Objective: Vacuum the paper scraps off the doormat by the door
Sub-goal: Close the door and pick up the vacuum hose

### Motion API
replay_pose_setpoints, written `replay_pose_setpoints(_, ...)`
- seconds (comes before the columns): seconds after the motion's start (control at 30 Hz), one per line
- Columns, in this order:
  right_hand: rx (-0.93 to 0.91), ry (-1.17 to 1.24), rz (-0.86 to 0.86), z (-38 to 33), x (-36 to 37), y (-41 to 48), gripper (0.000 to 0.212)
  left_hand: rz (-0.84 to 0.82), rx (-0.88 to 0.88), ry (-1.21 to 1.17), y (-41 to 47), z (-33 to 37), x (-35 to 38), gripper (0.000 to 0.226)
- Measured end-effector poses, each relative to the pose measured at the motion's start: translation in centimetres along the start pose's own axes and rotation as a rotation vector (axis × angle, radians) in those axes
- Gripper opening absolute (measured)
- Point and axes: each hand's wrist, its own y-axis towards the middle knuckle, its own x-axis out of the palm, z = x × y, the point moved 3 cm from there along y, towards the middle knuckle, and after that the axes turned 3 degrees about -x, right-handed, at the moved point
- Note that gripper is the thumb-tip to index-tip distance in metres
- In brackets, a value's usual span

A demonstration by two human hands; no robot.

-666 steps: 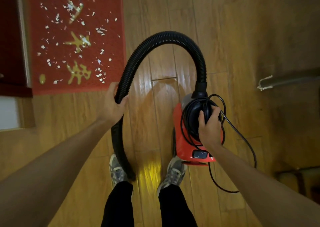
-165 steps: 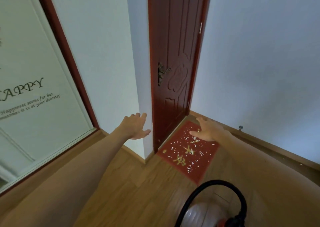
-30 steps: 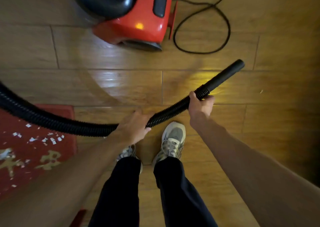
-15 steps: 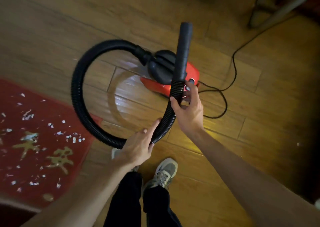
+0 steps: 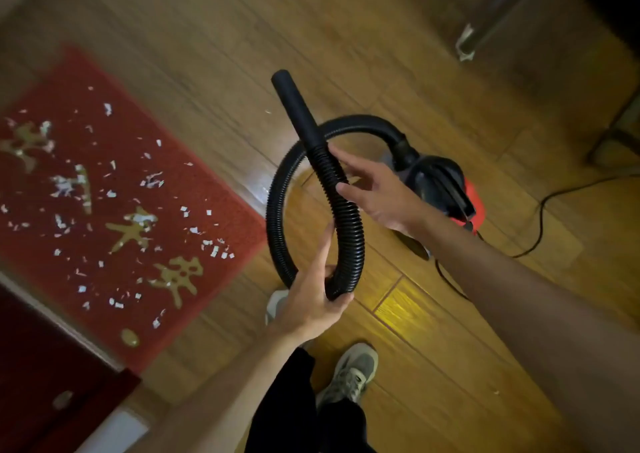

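- The left hand (image 5: 313, 300) grips the black ribbed plastic hose (image 5: 349, 224) at the bottom of its bend. The fingers are curled under it and the thumb lies up along its side.
- The right hand (image 5: 377, 193) is higher up the same hose. Its fingers are fairly straight and spread, and the thumb tip and a fingertip touch the ribbed side without wrapping round it.
- Above the right hand the hose ends in a smooth black nozzle tube (image 5: 294, 106). It slants up and to the left in the air, off the floor and away from the mat.
- Behind the hands the rest of the hose arcs in a loop to the red and black canister vacuum cleaner (image 5: 440, 182). The cleaner stands on the wooden plank floor (image 5: 433, 314), just right of the right hand.
- A thin black power cord (image 5: 539, 220) trails across the floor from the cleaner towards the right edge.
- The red rectangular doormat with gold characters (image 5: 214, 189) lies on the floor to the left, near the hose loop and apart from it.
- Small white paper scraps (image 5: 150, 181) are strewn over much of the mat's surface.
- A dark red door (image 5: 45, 376) runs along the mat's lower left edge.
- At the bottom, black trousers (image 5: 294, 411) and a grey lace-up shoe (image 5: 351, 376) show, with the shoe on the floor below the hands.
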Motion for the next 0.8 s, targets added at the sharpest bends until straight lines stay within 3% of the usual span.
replay_pose_setpoints(0.17,0.187,0.105,-0.223,-3.2,4.7,4.7,0.064,0.102,-0.104,-0.291,-1.7,-1.0,-4.8,0.11)
replay_pose_setpoints(0.43,0.357,0.022,-0.392,-4.4,13.0,9.4,0.07,0.245,-0.15,-0.39,-4.8,-2.4,-10.1,0.103)
replay_pose_setpoints(0.53,0.397,-0.042,-0.5,-4.0,15.6,10.2,0.07,0.303,-0.166,-0.517,-6.0,-3.2,-10.6,0.095)
replay_pose_setpoints(0.8,0.492,-0.205,-0.721,-0.8,19.6,10.7,0.07,0.473,-0.276,-0.678,-7.6,-5.5,-7.9,0.101)
